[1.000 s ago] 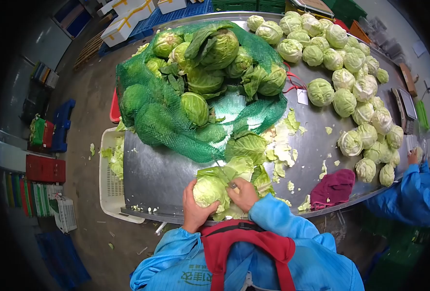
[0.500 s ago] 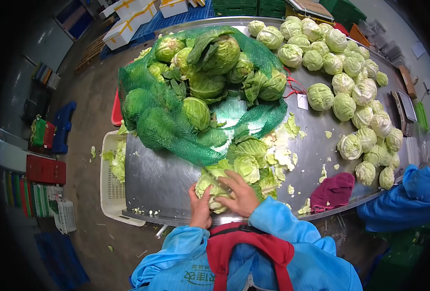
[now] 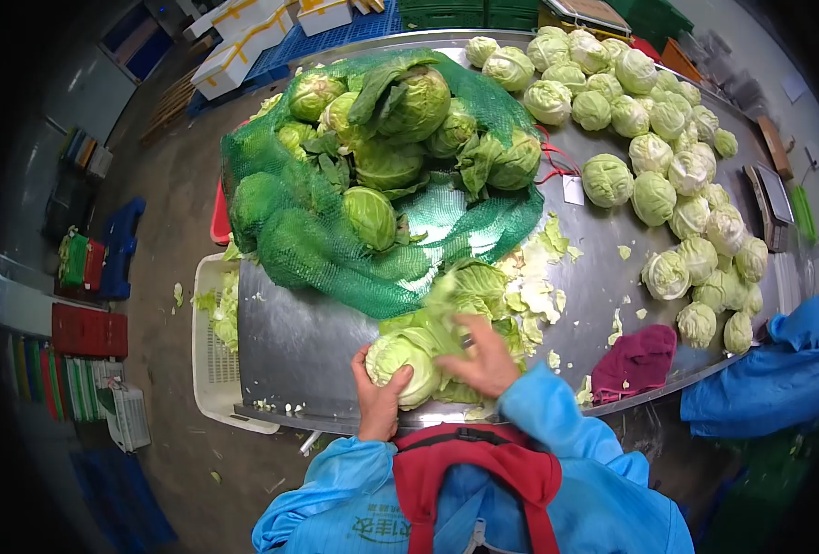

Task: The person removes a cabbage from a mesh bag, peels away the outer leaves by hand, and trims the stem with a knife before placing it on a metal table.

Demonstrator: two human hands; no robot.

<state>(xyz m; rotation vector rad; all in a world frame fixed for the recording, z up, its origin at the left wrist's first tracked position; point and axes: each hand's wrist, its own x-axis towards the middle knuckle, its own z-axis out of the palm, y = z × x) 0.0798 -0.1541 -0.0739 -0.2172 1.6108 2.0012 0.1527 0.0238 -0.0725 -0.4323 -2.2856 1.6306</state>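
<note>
My left hand (image 3: 380, 391) is wrapped round the left side of a pale green cabbage (image 3: 404, 366) near the table's front edge. Just right of that cabbage is my right hand (image 3: 483, 356), fingers bent towards a loose leaf (image 3: 442, 300) that is blurred by motion. Whether the fingers grip the leaf is unclear. Loose leaves (image 3: 476, 288) lie beyond and beside my right hand. Behind the cabbage, a green net bag (image 3: 336, 268) lies open, with several darker, leafy cabbages (image 3: 414, 103) inside.
Several trimmed cabbages (image 3: 651, 198) cover the right side of the metal table (image 3: 289, 360). A maroon cloth (image 3: 633, 365) lies at the front edge, a scale (image 3: 770, 203) at the far right. A cream basket (image 3: 208, 369) with leaves stands left of the table.
The cabbage has turned in my left hand and shows a paler, smoother side. My right hand has moved right, off the cabbage, and a blurred leaf now shows above it.
</note>
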